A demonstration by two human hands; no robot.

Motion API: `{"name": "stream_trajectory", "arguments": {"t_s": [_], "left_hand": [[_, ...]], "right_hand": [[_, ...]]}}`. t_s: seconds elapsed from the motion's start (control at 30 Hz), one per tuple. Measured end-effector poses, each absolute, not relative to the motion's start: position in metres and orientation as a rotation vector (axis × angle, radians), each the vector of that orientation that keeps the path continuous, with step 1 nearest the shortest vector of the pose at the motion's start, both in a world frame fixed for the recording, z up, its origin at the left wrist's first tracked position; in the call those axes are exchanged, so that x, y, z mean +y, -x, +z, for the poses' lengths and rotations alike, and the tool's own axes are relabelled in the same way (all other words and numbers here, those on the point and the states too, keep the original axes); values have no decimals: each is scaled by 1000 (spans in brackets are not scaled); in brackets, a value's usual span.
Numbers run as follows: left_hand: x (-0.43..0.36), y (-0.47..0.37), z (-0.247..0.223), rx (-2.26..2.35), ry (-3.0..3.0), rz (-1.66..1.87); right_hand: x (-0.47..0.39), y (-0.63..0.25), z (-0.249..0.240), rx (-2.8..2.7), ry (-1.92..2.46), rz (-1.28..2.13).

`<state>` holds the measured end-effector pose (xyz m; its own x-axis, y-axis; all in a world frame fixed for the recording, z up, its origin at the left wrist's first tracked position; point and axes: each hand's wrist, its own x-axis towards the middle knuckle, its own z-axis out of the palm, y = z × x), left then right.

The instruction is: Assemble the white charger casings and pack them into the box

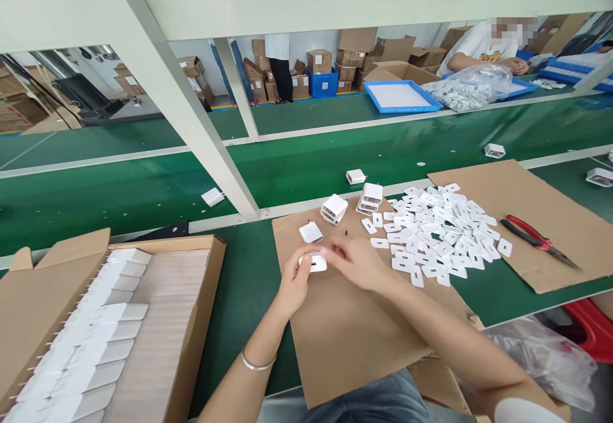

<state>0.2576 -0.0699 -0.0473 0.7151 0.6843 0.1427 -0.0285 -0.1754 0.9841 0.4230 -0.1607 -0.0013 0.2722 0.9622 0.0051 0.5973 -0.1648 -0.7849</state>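
My left hand (295,280) grips a white charger piece (318,263) with a dark slot in its face, above the cardboard sheet (354,333). The fingers of my right hand (352,260) are bent against the far right edge of that piece, slightly blurred. Just beyond my hands lies a white charger (311,232). Behind it are two small stacks of white chargers (334,208), (370,198). To the right spreads a pile of flat white slotted plates (440,231).
Red-handled pliers (536,239) rest on cardboard at the right. An open carton (191,321) with rows of white chargers stands at the left. Single chargers (355,176) sit on the green belt (297,177). Across it, a person (479,49) works beside blue trays (402,96).
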Motion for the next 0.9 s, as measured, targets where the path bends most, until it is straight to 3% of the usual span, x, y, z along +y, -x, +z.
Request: {"name": "stream_trajectory", "arguments": {"t_s": [0.13, 0.2, 0.37, 0.53, 0.73, 0.9], "left_hand": [[-68, -259, -49, 633, -1605, 735], [-67, -260, -49, 655, -1570, 762], [-58, -263, -53, 740, -1515, 833], [-51, -264, -61, 802, -1434, 893], [-50, -265, -54, 921, -1230, 1001], [-47, -262, -53, 966, -1122, 1048]], "right_hand": [[-113, -498, 22, -1247, 2037, 342], [-79, -545, 26, -1188, 2336, 222], [-26, -616, 19, -1158, 2710, 524], [-19, -617, 12, -1296, 2801, 523], [-20, -578, 46, -1624, 2538, 189], [-48, -495, 45, -2418, 1679, 82]]}}
